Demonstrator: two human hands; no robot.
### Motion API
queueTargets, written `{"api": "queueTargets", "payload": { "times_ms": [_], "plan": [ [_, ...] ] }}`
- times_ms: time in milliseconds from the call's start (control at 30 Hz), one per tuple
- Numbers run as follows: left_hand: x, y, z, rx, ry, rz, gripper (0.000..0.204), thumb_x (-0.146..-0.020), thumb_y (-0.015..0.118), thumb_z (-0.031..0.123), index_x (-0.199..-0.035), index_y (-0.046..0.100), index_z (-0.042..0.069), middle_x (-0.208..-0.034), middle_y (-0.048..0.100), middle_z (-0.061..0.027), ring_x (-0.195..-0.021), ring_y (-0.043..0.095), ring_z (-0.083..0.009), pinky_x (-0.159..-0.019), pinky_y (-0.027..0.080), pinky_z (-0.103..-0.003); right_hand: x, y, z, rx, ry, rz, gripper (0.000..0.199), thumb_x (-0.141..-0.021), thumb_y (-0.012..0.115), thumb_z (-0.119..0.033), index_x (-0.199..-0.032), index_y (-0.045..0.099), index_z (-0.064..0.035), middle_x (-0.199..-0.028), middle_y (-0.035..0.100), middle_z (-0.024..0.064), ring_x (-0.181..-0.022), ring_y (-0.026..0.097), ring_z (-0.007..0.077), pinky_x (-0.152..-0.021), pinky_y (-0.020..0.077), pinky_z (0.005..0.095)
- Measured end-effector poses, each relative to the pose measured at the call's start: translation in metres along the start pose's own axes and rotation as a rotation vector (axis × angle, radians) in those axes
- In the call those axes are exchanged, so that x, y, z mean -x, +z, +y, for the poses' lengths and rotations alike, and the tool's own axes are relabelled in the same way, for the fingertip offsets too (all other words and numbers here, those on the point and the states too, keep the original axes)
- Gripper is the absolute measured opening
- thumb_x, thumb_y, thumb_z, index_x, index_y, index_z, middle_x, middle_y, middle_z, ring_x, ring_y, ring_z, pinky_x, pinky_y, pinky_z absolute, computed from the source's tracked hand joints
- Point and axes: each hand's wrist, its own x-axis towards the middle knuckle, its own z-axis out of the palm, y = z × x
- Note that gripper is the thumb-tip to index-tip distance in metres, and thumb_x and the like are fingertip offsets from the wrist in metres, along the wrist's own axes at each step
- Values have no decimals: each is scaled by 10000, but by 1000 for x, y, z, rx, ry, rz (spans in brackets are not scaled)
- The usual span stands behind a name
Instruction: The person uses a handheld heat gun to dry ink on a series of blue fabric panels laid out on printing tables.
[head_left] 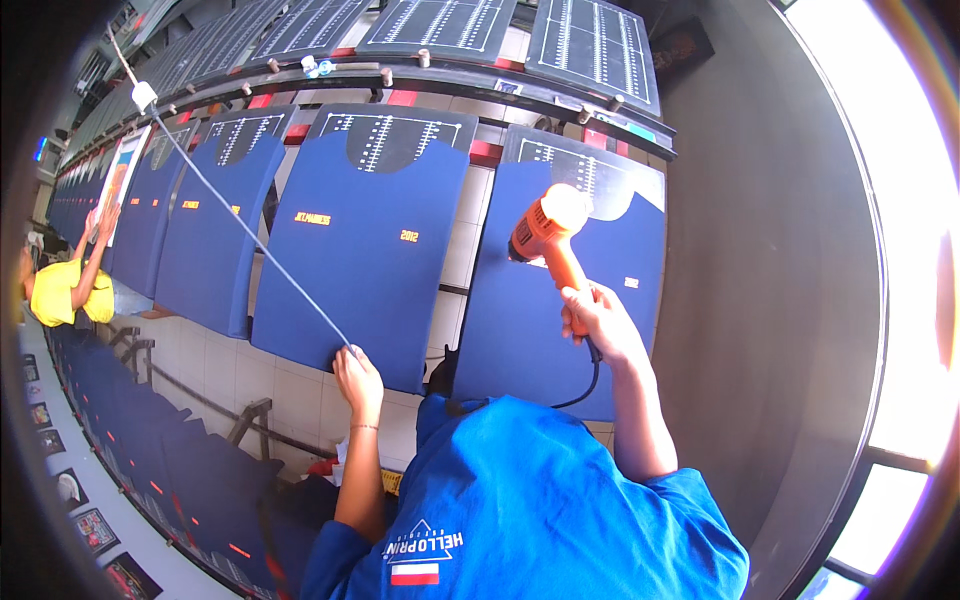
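My right hand (597,318) is wrapped round the handle of an orange heat gun (552,235), its dark nozzle tilted down to the left. The gun is above a dark blue shirt (545,350) stretched over a board, and partly hides the small orange print on its chest. A black cord (588,388) hangs from the handle. My left hand (358,378) pinches a grey cable (250,235), which runs taut to a white plug piece (144,96) at the upper left. Beneath that cable lies another blue shirt (360,260) with small orange print.
More blue shirts on boards (215,220) line up to the left. Behind a dark rail (460,75) stand bare black boards (595,50) with white markings. At the far left, a person in a yellow top (70,290) handles a frame (127,185). A grey panel (770,300) rises at right.
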Motion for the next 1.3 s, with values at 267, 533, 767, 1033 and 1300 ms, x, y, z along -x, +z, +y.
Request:
{"api": "queueTargets", "payload": {
  "times_ms": [267,533,767,1033,1300],
  "plan": [
    [-13,29,-3,-145,-39,277,257,-973,492,200,-927,582,-37,-909,617,-218,-881,574,-423,-798,442,-508,-6,5,9,29,18,6,300,-948,661,-340,-979,556,-61,-690,551,-8,-604,570,86,-538,456,247],
    [-14,30,-3,-109,-37,304,220,-932,558,204,-871,574,-7,-865,609,-182,-847,577,-397,-769,443,-503,-8,2,1,1,72,4,294,-943,670,-330,-990,562,-61,-696,557,-13,-598,554,76,-542,445,242],
    [-15,30,-2,-102,-62,295,201,-912,581,201,-871,578,4,-847,607,-180,-843,578,-394,-767,444,-505,-8,7,6,53,35,28,295,-930,683,-326,-1003,576,-62,-684,568,-13,-587,545,69,-534,415,229],
    [-16,29,-2,-97,-49,293,201,-900,589,201,-862,578,4,-851,607,-179,-843,577,-394,-770,443,-503,-6,6,6,57,20,22,300,-928,688,-342,-978,571,-71,-699,564,-20,-595,553,68,-529,422,231],
    [-16,28,-2,-104,-57,281,187,-897,587,189,-854,585,8,-856,616,-158,-848,586,-378,-778,448,-487,-5,4,4,55,44,11,284,-933,689,-327,-982,576,-71,-698,562,-26,-590,553,63,-520,415,228]
  ]
}}
